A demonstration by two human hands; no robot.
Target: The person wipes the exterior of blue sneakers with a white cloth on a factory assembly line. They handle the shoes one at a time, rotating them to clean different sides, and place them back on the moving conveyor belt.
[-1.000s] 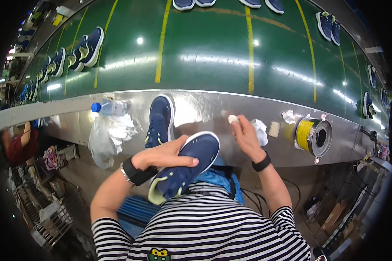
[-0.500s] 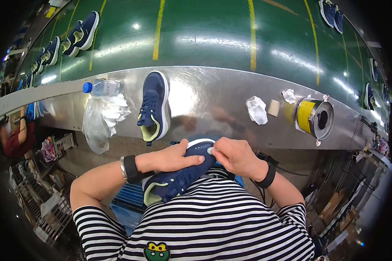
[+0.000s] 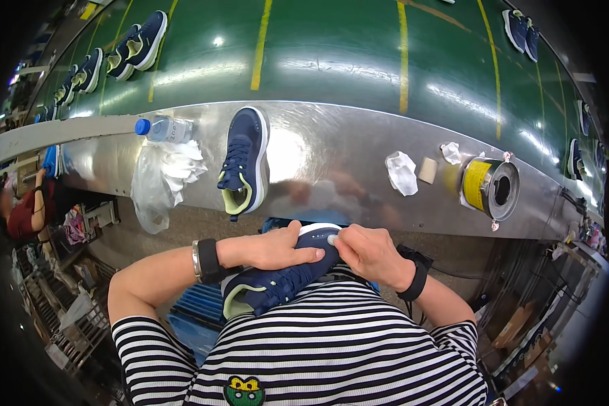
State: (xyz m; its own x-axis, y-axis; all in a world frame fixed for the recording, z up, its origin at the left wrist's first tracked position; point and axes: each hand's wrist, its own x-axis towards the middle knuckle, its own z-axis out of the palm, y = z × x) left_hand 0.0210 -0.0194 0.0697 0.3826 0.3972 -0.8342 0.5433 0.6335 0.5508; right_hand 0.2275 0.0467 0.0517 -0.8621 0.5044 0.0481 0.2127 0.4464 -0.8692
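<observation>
A navy sneaker (image 3: 284,276) with a white sole edge and pale-green lining rests against my striped shirt, its toe toward the bench. My left hand (image 3: 272,251) is wrapped over its forefoot, thumb across the upper. Fingers of my right hand (image 3: 371,256) pinch a small whitish wad (image 3: 332,239) against the toe; its material is too small to make out. A second navy sneaker (image 3: 244,159) stands on the metal bench (image 3: 331,155) just beyond my hands, toe pointing away.
On the bench's left lie a blue-capped bottle (image 3: 169,129) and a plastic bag (image 3: 150,196) with white tissues (image 3: 181,166). To the right are crumpled white paper (image 3: 402,174), a beige block (image 3: 427,170) and a yellow-labelled can (image 3: 488,185). Several sneakers ride the green belt (image 3: 331,54).
My right hand and the wad have shifted slightly along the toe. The whole view has moved a little, and the belt's stripes and shoes sit farther right. Both hands keep their hold.
</observation>
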